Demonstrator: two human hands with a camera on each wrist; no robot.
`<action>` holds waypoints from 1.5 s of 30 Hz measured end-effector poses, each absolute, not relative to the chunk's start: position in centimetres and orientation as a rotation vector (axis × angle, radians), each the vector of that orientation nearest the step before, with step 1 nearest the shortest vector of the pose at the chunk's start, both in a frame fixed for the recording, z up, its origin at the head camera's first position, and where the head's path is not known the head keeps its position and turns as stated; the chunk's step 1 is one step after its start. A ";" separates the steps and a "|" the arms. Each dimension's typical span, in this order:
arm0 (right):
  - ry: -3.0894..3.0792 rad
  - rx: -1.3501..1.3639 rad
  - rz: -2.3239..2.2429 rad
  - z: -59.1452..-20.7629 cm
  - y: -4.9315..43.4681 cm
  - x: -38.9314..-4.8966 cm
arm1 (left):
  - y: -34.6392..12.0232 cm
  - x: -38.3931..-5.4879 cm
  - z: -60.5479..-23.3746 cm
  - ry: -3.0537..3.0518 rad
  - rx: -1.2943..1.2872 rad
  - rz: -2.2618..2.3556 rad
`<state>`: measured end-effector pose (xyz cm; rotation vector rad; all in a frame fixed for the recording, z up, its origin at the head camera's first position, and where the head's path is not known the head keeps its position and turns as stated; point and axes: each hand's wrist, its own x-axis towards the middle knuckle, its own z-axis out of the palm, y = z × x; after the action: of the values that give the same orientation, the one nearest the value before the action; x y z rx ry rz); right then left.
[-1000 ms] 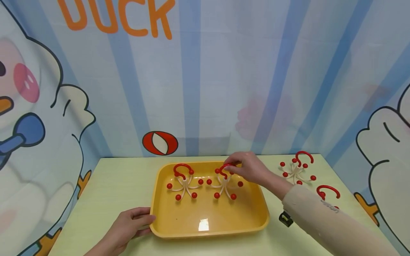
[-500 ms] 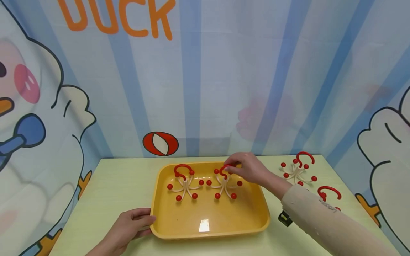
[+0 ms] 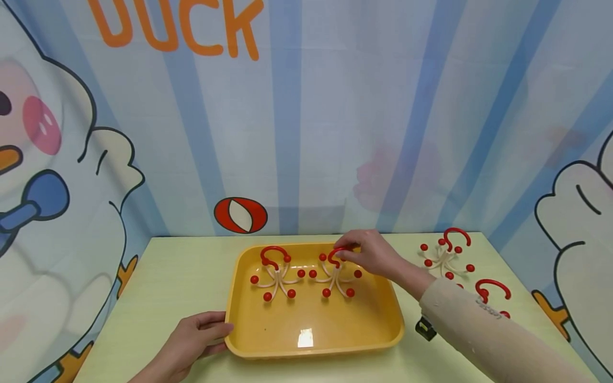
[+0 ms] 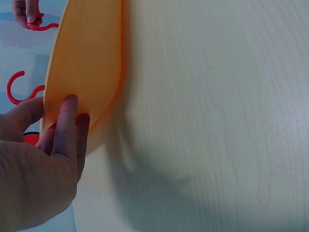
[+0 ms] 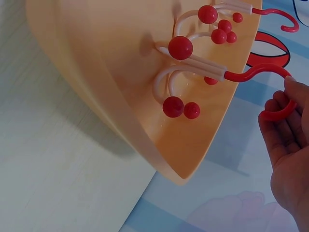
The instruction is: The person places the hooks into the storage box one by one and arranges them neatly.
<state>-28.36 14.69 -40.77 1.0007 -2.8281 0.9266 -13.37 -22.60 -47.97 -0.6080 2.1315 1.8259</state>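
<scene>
My right hand (image 3: 371, 252) pinches the red hook (image 5: 256, 71) of a white multi-arm hanger (image 3: 336, 275) whose curved arms end in red balls. That hanger stands upright in the back right of a yellow tray (image 3: 306, 352). Beside it, on the left, stands a matching hanger (image 3: 276, 276), its red hook raised and no hand on it. On the tray's left side, my left hand (image 3: 191, 338) grips the rim. The left wrist view shows its fingers (image 4: 67, 128) against the tray's outer wall and the thumb over the edge.
Two more such hangers are on the table's right: one hanger (image 3: 444, 259) near the back corner, and another (image 3: 493, 290) partly hidden by my right sleeve (image 3: 479, 324). A black buckle-like piece (image 3: 425, 328) shows under that forearm. A printed curtain (image 3: 321, 133) stands behind the table (image 3: 187, 271).
The hanger under my right hand has turned slightly in place, its front balls shifting a little to the right. My left hand and the tray look unchanged.
</scene>
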 end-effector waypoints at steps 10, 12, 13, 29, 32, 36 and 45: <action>-2.811 0.983 0.931 -40.7 15.2 -28.2 | -22.6 -13.4 -48.1 2.138 -0.602 1.824; -2.809 0.969 0.933 -40.7 15.5 -28.2 | -22.6 -13.4 -48.1 2.140 -0.602 1.825; -2.812 0.960 0.940 -40.6 15.6 -28.1 | -22.6 -13.4 -48.1 2.140 -0.602 1.827; -2.737 0.969 0.933 -39.1 18.3 -27.2 | -22.6 -13.3 -47.8 2.137 -0.603 1.827; -2.736 0.962 0.912 -38.7 19.3 -26.9 | -22.6 -13.3 -47.8 2.135 -0.599 1.819; -2.767 0.928 0.885 -38.1 20.7 -26.6 | -22.6 -13.4 -47.8 2.133 -0.600 1.810; -2.778 0.857 0.874 -36.6 24.5 -25.4 | -22.5 -13.5 -47.8 2.130 -0.610 1.813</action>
<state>-25.38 24.48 -36.60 0.8570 -2.7785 0.8739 -13.47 -22.47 -47.80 -0.6102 2.1304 1.8127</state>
